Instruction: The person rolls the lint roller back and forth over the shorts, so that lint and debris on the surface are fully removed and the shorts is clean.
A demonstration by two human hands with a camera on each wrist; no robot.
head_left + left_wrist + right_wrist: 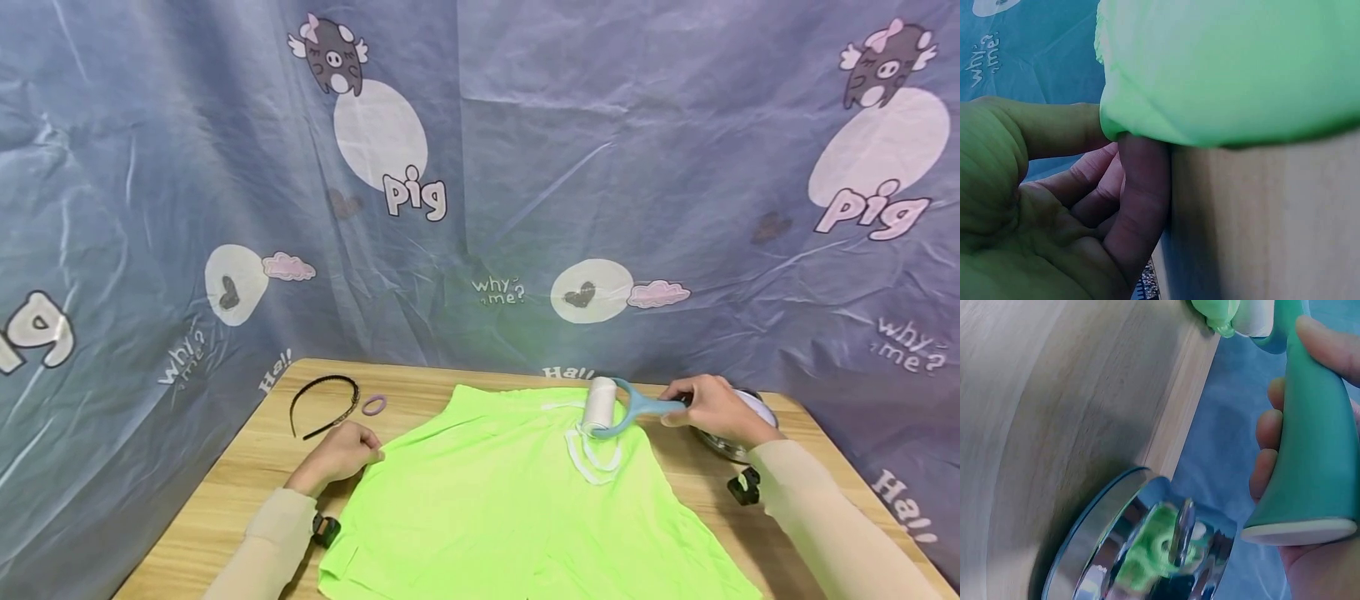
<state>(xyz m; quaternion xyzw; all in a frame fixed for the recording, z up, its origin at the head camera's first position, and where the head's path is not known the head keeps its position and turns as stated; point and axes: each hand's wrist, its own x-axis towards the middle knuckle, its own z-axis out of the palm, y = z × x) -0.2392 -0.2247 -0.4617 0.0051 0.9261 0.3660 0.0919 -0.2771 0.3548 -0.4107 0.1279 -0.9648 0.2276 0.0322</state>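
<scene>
Neon-green shorts (487,500) with a white drawstring (588,458) lie spread on the wooden table, waistband toward the back. My left hand (341,457) pinches their left edge between thumb and index finger; in the left wrist view the green fabric (1210,75) is lifted a little off the wood there. In my right hand (712,408) is a lint roller (645,406), gripped round its blue handle (1319,444). Its white roll (600,406) lies over the waistband at the right, close to the drawstring. Whether the roll presses on the fabric cannot be made out.
Behind the right hand sits a round, shiny metal object (1107,531), partly covered by that hand in the head view. A dark headband (327,378) and a purple ring (365,408) lie at the back left. A printed blue curtain (510,208) borders the table.
</scene>
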